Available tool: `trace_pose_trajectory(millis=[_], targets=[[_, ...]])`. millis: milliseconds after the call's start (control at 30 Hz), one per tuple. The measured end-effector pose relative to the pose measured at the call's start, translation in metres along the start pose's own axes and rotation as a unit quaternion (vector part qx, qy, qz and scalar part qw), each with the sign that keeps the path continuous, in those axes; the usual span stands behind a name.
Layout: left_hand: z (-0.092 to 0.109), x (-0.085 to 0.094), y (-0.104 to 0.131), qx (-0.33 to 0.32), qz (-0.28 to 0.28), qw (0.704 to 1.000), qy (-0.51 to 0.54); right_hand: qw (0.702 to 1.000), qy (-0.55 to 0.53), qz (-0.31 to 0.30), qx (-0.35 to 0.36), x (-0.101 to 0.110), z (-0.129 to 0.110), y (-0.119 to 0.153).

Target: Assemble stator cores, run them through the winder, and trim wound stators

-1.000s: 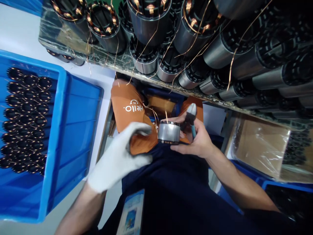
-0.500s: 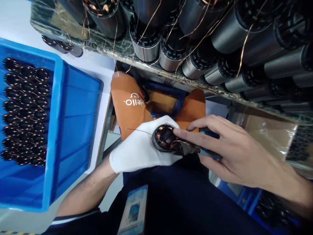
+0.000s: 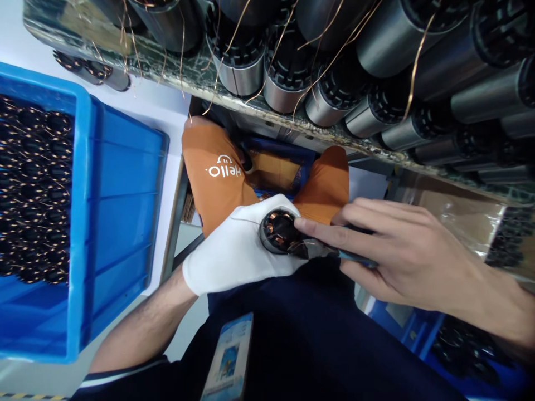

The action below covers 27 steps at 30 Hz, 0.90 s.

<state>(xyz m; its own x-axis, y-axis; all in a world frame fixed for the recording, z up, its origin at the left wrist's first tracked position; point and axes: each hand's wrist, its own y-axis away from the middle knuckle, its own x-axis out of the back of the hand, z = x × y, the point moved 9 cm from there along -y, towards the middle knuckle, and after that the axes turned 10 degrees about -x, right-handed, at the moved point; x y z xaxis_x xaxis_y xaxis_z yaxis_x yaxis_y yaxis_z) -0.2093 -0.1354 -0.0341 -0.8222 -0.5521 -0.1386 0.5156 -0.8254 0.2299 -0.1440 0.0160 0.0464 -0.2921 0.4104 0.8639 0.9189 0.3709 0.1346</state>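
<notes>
My left hand [image 3: 238, 248], in a white glove, is wrapped round a cylindrical stator [image 3: 279, 231] with copper windings inside its black end. Bare, my right hand [image 3: 388, 250] grips a hand tool [image 3: 357, 258] with blue handles, seemingly cutters or pliers. The tool's dark jaws lie at the lower right rim of the stator, and my right index fingertip touches the rim's right side. A thin wire runs leftward from the stator over the glove. The exact spot between the jaws is too small to make out.
Rows of metal stators [image 3: 240, 72] with loose copper wires stand on a worktop [image 3: 167, 78] across the top. A blue crate [image 3: 121, 206] at the left holds many wound parts [image 3: 35, 189]. A phone [image 3: 229, 356] lies at my chest. More dark parts [image 3: 472, 348] sit in a blue bin, lower right.
The view has shifted slightly, so the worktop and crate sit further left. The tool's jaws have turned a little at the rim, and a copper wire beside them no longer shows.
</notes>
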Motion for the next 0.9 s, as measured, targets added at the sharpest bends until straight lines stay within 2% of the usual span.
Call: trace_pose_trajectory(millis=[167,267,367,500,600,700,800,900], targets=[[-0.001,0.003,-0.006,-0.011,0.027,0.998,-0.056,0.997,-0.054,-0.026,-0.056,-0.008,0.010,0.001],[0.006,0.005,-0.011,-0.022,0.059,0.984,-0.164,0.997,-0.022,-0.010,-0.073,-0.007,0.013,-0.003],[0.015,0.000,-0.014,-0.027,0.064,0.967,-0.243,0.998,0.020,0.002,-0.055,-0.005,0.008,-0.006],[0.015,-0.009,-0.017,-0.014,0.040,0.968,-0.249,0.998,0.026,0.011,-0.048,-0.003,0.004,-0.004],[0.015,-0.009,-0.018,-0.019,0.047,0.967,-0.248,0.998,-0.008,0.002,-0.066,-0.004,0.010,-0.001],[0.015,-0.010,-0.018,-0.020,0.053,0.961,-0.270,0.997,0.014,0.007,-0.076,-0.004,0.015,-0.001],[0.016,-0.015,-0.019,-0.026,0.052,0.954,-0.293,0.997,0.040,0.007,-0.073,-0.007,0.014,-0.002],[0.015,-0.022,-0.017,-0.040,0.052,0.951,-0.302,0.996,0.018,-0.014,-0.086,-0.011,0.015,-0.001]])
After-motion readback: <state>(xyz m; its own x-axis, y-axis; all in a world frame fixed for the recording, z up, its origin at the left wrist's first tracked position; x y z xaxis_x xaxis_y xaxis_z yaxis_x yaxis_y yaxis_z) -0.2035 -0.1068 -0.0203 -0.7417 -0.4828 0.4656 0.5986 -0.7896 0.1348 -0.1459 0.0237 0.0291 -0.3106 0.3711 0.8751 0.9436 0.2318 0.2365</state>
